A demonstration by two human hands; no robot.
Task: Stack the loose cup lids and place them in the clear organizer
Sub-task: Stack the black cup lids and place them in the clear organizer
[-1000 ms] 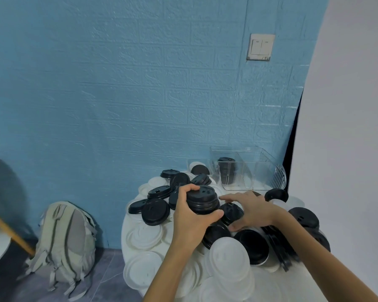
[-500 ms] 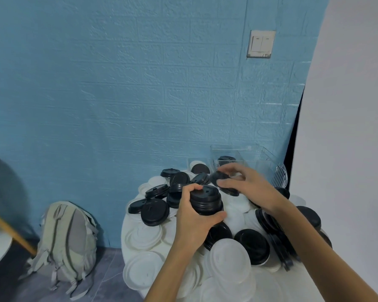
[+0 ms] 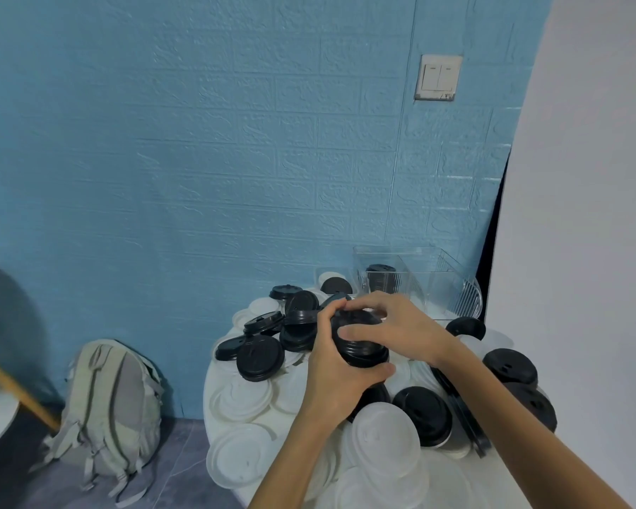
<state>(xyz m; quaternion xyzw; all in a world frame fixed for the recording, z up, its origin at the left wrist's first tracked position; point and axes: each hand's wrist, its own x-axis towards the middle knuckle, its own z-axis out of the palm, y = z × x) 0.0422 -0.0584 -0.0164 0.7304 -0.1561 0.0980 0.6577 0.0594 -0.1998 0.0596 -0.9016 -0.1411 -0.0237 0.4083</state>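
Stacking was in hand: a black stack was gripped by the left hand while the right hand pinched its top lid; seating was judged next.

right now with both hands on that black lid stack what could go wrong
1. The stack of black lids is held above the table by the left hand while the right hand presses on top; a lid seated crooked could slide off.
2. Loose white lids overhang the table edge, so a bumping forearm may knock them to the floor.
3. The clear organizer lies beyond more loose lids.
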